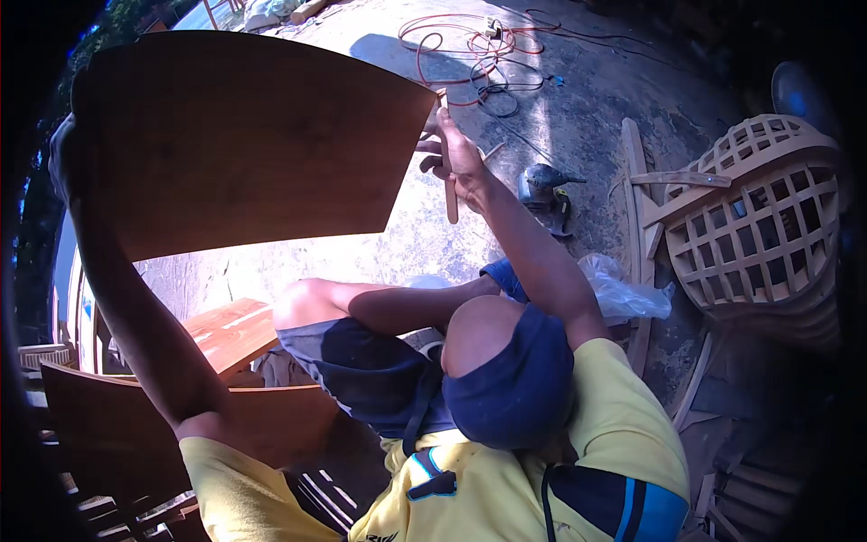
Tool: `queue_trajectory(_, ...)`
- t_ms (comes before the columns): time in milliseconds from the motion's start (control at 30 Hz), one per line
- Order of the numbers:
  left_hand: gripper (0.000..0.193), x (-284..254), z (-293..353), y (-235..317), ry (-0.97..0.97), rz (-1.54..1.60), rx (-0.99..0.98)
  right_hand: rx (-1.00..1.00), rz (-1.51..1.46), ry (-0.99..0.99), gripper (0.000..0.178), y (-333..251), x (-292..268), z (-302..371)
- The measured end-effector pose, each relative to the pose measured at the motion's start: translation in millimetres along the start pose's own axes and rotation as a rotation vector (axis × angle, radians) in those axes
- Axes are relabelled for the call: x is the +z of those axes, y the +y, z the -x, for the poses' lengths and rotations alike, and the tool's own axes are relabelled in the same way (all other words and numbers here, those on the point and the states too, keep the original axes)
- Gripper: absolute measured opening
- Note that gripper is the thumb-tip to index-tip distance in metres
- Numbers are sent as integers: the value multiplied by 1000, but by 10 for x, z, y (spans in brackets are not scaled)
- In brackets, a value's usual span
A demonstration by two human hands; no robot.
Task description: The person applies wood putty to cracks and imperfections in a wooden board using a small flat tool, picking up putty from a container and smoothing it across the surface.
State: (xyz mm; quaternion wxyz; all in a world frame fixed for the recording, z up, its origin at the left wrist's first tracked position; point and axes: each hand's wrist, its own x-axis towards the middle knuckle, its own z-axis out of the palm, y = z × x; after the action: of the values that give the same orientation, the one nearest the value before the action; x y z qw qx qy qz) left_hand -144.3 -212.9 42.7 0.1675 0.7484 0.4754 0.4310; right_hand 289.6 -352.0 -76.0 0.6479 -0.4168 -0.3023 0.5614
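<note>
A large curved brown wooden panel (244,144) is raised in front of me, its near face in shade. My left hand (63,163) is closed on the panel's left edge; the fingers are dark and partly hidden. At the opposite edge, my right hand (462,161) pinches a thin, pale wooden stick (452,200). The stick's upper end meets the panel's upper right corner, and its lower end hangs below my fingers. Both arms are stretched forward, over my bent legs.
A power tool (542,190) and a clear plastic bag (623,287) lie on the concrete floor. Red and black cords (492,54) coil farther off. Curved wooden lattice frames (759,226) stand at right, beside long strips (638,181). More brown panels (230,334) lie at lower left.
</note>
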Motion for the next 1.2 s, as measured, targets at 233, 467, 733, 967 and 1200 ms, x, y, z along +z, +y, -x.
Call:
queue_trajectory(233,56,530,-118,-463,-15,103,-232,63,207,390,38,1141,-163,-914)
queue_trajectory(467,55,602,-51,-726,30,110,-407,394,595,355,37,1799,-548,-1476)
queue_trajectory(733,54,381,347,-1032,61,183,-647,485,735,232,43,1663,-798,-1485)
queue_trajectory(967,46,573,837,-1183,138,159,-700,421,950,33,45,1785,-983,-1479)
queue_trajectory(1200,45,675,1267,-750,194,472,-795,-89,1223,-329,41,1143,-373,-637)
